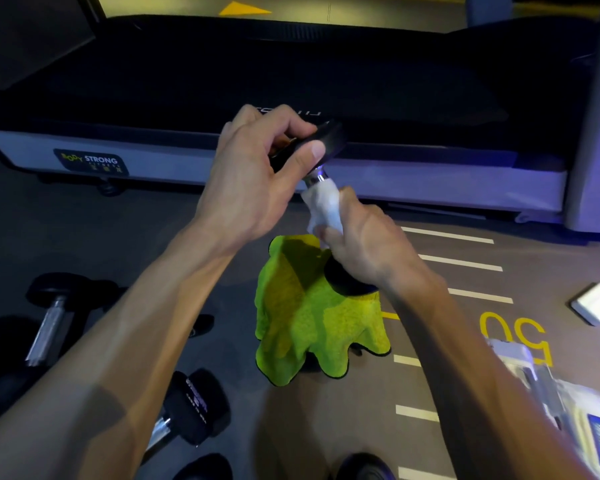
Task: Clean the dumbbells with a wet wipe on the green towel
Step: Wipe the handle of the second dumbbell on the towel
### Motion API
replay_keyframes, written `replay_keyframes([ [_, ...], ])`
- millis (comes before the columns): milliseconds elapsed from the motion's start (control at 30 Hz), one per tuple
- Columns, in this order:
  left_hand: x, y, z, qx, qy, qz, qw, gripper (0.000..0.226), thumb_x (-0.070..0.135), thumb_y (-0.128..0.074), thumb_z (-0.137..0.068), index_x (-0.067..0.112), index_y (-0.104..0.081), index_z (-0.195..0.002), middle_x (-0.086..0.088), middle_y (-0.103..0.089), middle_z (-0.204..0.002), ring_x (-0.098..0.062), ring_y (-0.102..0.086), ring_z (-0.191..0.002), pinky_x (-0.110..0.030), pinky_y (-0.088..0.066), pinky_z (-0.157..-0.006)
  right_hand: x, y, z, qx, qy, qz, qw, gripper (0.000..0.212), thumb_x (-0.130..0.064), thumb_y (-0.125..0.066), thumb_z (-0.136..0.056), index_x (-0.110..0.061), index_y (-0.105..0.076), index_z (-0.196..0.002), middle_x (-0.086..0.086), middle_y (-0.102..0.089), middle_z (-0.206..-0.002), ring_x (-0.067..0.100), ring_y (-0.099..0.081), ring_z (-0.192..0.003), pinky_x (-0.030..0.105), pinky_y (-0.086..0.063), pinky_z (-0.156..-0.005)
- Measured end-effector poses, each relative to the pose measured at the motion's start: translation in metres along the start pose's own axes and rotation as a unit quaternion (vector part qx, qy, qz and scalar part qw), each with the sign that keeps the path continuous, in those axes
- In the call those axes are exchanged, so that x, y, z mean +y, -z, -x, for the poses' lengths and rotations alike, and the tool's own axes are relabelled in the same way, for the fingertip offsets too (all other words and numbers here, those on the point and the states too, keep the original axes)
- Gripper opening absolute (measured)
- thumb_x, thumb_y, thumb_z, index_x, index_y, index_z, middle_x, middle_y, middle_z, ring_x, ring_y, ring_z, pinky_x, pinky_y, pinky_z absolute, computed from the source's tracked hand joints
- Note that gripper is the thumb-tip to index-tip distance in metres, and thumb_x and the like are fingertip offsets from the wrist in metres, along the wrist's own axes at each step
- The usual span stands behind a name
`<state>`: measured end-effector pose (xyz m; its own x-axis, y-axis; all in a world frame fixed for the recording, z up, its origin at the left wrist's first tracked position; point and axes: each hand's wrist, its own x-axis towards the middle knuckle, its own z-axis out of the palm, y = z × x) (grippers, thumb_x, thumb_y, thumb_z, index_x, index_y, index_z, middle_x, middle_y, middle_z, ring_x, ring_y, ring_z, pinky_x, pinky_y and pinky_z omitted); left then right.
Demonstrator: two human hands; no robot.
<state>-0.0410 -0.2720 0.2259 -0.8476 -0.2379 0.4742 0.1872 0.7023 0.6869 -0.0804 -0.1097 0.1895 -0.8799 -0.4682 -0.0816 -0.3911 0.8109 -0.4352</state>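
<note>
The dumbbell (321,216) stands tilted, lower head on the green towel (312,320) at mid-floor. The left hand (257,174) curls round its top head; the right hand (361,244) grips the wipe (323,206) round the handle. The wet handle could probably slip, or the towel bunch, so the weight tips toward the treadmill (291,81) beyond.

Both forearms reach toward 12 o'clock, the left hand (257,174) curled and gripping at top, the right hand (364,244) clenched just below at 5 o'clock.
</note>
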Motion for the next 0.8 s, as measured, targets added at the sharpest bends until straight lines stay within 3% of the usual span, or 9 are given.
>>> replay_keyframes([
  [100,0.004,-0.003,0.000,0.002,-0.010,0.007,1.000,0.027,0.050,-0.063,-0.090,0.033,-0.072,-0.110,-0.002,-0.056,-0.104,-0.029,-0.061,-0.105,-0.047,-0.049,-0.101,0.005,-0.005,0.011,-0.003,-0.043,0.036,0.998,0.039,-0.042,-0.061,-0.095,-0.017,-0.034,-0.109,0.015,-0.066,-0.117,0.039,-0.061,-0.113,0.040,-0.037,-0.082],
  [200,0.008,-0.005,0.001,-0.002,-0.018,0.011,1.000,0.029,0.052,-0.063,-0.090,0.034,-0.072,-0.111,-0.002,-0.056,-0.104,-0.028,-0.061,-0.104,-0.046,-0.049,-0.101,0.019,0.006,0.021,-0.072,0.006,-0.124,0.990,0.076,-0.069,-0.057,-0.083,-0.024,-0.040,-0.142,-0.005,-0.062,-0.137,0.019,-0.056,-0.128,0.043,-0.040,-0.110],
  [267,0.011,-0.005,0.000,-0.002,-0.023,0.005,1.000,0.031,0.052,-0.062,-0.090,0.032,-0.072,-0.111,-0.002,-0.056,-0.104,-0.026,-0.061,-0.104,-0.046,-0.049,-0.100,0.027,0.009,0.023,-0.052,0.027,-0.245,0.968,0.064,-0.069,-0.043,-0.093,-0.036,-0.044,-0.148,-0.017,-0.060,-0.139,0.006,-0.054,-0.131,0.040,-0.038,-0.116],
  [300,0.012,-0.006,-0.001,-0.002,-0.026,-0.002,1.000,0.031,0.052,-0.062,-0.090,0.031,-0.072,-0.111,-0.001,-0.056,-0.103,-0.024,-0.060,-0.103,-0.045,-0.049,-0.100,0.029,0.008,0.023,-0.027,0.028,-0.248,0.968,0.053,-0.061,-0.040,-0.100,-0.035,-0.047,-0.147,-0.016,-0.063,-0.137,0.008,-0.055,-0.130,0.040,-0.040,-0.113],
  [367,0.015,-0.007,-0.001,-0.001,-0.030,-0.020,0.999,0.032,0.050,-0.062,-0.092,0.028,-0.072,-0.112,0.001,-0.054,-0.101,-0.022,-0.057,-0.102,-0.041,-0.047,-0.100,0.030,0.004,0.020,0.020,0.031,-0.157,0.987,0.038,-0.046,-0.042,-0.105,-0.027,-0.053,-0.136,-0.001,-0.070,-0.122,0.028,-0.061,-0.117,0.043,-0.046,-0.094],
  [467,0.017,-0.009,-0.002,0.002,-0.020,-0.037,0.999,0.029,0.050,-0.062,-0.092,0.029,-0.071,-0.110,0.000,-0.054,-0.101,-0.023,-0.054,-0.103,-0.033,-0.045,-0.095,0.026,0.000,0.017,0.041,0.000,-0.026,0.999,0.029,-0.044,-0.047,-0.104,-0.017,-0.053,-0.113,0.015,-0.068,-0.109,0.042,-0.057,-0.105,0.040,-0.035,-0.074],
  [567,0.020,-0.011,-0.003,0.014,-0.003,-0.047,0.999,0.027,0.054,-0.062,-0.090,0.032,-0.070,-0.105,0.000,-0.054,-0.100,-0.023,-0.054,-0.103,-0.032,-0.045,-0.091,0.020,0.002,0.019,0.052,-0.015,0.036,0.998,0.028,-0.041,-0.057,-0.099,-0.016,-0.046,-0.106,0.018,-0.067,-0.110,0.042,-0.057,-0.107,0.038,-0.029,-0.074],
  [667,0.030,-0.018,-0.005,0.047,0.026,-0.077,0.996,0.029,0.058,-0.064,-0.089,0.034,-0.070,-0.102,0.003,-0.051,-0.099,-0.025,-0.053,-0.103,-0.040,-0.048,-0.089,0.015,-0.002,0.021,0.067,-0.024,0.032,0.997,0.031,-0.033,-0.061,-0.099,-0.017,-0.035,-0.099,0.020,-0.068,-0.106,0.042,-0.058,-0.107,0.041,-0.034,-0.081],
  [800,0.029,-0.020,-0.007,0.065,0.041,-0.102,0.992,0.031,0.060,-0.064,-0.090,0.032,-0.070,-0.103,0.001,-0.053,-0.100,-0.027,-0.053,-0.104,-0.043,-0.049,-0.088,0.021,-0.003,0.022,0.094,-0.008,0.014,0.995,0.021,-0.031,-0.058,-0.102,-0.012,-0.050,-0.106,0.018,-0.068,-0.095,0.039,-0.058,-0.108,0.036,-0.031,-0.104],
])
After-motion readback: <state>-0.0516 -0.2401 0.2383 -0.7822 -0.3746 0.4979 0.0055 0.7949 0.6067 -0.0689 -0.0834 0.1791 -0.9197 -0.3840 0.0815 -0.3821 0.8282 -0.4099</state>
